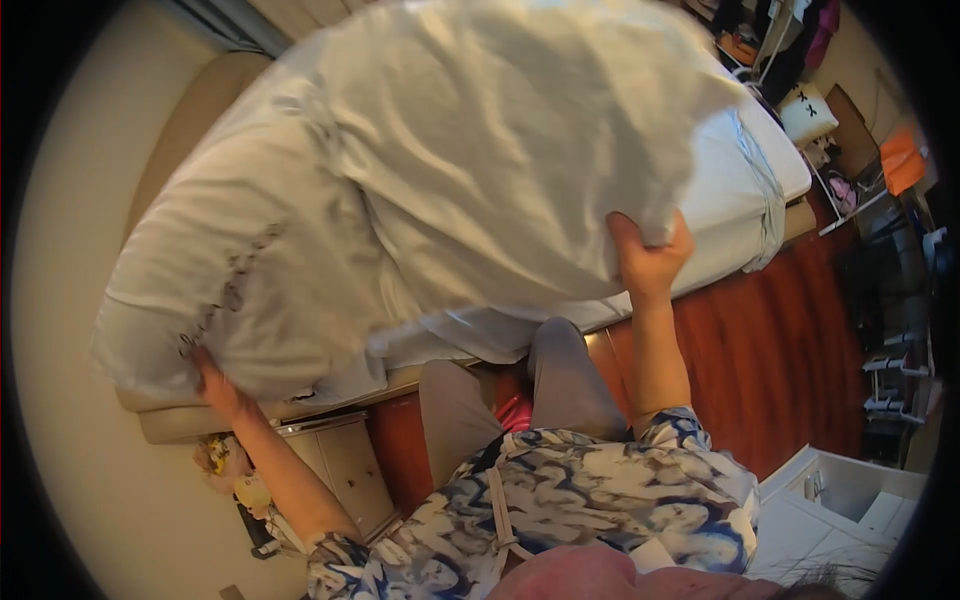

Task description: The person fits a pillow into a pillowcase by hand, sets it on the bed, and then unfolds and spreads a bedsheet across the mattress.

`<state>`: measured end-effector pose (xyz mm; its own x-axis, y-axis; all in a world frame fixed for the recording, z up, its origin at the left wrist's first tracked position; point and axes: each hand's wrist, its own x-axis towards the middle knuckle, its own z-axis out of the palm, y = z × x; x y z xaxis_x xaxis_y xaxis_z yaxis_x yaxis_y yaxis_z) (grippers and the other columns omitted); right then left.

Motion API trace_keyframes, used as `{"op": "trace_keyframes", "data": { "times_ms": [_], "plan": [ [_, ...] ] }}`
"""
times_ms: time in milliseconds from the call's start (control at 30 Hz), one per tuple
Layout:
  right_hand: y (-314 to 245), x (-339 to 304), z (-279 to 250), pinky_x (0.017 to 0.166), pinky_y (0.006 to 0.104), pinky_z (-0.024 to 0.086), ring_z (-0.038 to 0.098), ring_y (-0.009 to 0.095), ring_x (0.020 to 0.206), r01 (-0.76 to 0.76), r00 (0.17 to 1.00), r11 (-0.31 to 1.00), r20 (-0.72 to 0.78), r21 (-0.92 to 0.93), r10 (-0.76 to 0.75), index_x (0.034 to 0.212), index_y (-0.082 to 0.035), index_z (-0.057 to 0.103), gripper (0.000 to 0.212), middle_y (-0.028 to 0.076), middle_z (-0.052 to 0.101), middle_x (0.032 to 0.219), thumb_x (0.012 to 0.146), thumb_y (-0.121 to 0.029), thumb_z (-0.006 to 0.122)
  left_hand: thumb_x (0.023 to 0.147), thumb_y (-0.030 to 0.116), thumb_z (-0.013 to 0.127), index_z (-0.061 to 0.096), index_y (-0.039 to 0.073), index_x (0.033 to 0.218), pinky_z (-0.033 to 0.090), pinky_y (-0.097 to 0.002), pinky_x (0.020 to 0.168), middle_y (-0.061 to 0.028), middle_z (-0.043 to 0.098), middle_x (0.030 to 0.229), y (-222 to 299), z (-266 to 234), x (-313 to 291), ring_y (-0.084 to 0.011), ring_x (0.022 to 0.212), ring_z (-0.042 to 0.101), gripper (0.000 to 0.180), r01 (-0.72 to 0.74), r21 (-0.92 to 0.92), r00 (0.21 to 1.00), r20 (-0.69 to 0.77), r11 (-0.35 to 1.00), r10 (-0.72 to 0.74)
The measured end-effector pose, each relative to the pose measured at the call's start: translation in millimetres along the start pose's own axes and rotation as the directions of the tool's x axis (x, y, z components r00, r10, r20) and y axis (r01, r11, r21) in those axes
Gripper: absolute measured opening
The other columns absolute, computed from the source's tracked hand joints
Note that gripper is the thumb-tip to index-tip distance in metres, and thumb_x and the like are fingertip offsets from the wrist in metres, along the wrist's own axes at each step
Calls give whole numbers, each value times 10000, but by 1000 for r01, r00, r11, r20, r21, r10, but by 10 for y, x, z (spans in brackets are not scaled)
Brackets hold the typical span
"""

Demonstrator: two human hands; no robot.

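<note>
A large pale duvet (500, 160) with dark script-like lettering near its left end billows over the bed, its near edge lifted off the mattress. At that edge's left corner, my left hand (225, 393) is closed on the fabric, with the fingertips partly hidden by it. Farther right, my right hand (652, 262) grips the same edge, thumb on top and fingers wrapped round the cloth. Beneath the raised cover, a light fitted sheet (735, 185) shows on the mattress at the right. The duvet hides most of the bed.
My knees are close to the beige bed frame (165, 425). A small bedside cabinet (350, 465) stands at the left, beside some flowers (220, 460). Reddish wooden floor (770, 350) stretches right. A white drawer unit (830, 505) is at lower right; an orange bag (902, 162) hangs far right.
</note>
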<state>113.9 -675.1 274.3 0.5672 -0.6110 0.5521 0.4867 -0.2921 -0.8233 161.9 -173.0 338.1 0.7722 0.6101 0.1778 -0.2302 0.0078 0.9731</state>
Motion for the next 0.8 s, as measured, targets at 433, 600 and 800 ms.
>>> {"op": "trace_keyframes", "data": {
  "times_ms": [433,600,800],
  "plan": [
    [-85,-1461,339,467,359,431,581,238,595,466,448,874,817,135,-365,817,-124,530,214,44,535,618,633,-60,619,884,191,502,498,35,1235,413,-335,901,-127,542,1202,-1494,436,-2102,-231,1064,531,384,119,375,537,755,920,-377],
    [-77,-1991,139,540,388,460,600,266,674,323,306,940,927,114,-218,859,-97,539,273,60,574,698,617,-79,665,869,156,516,512,32,1213,422,-324,882,-130,550,1191,-1684,123,-2315,-228,1046,541,366,121,431,554,719,894,-421],
    [-282,-1849,280,543,353,448,577,273,630,215,358,970,915,111,-184,902,-47,624,307,95,588,716,603,-25,687,852,114,534,528,29,1188,433,-310,858,-134,560,1177,-1600,-273,-2327,-223,1024,553,346,-3,482,578,716,876,-392]
  ]
}}
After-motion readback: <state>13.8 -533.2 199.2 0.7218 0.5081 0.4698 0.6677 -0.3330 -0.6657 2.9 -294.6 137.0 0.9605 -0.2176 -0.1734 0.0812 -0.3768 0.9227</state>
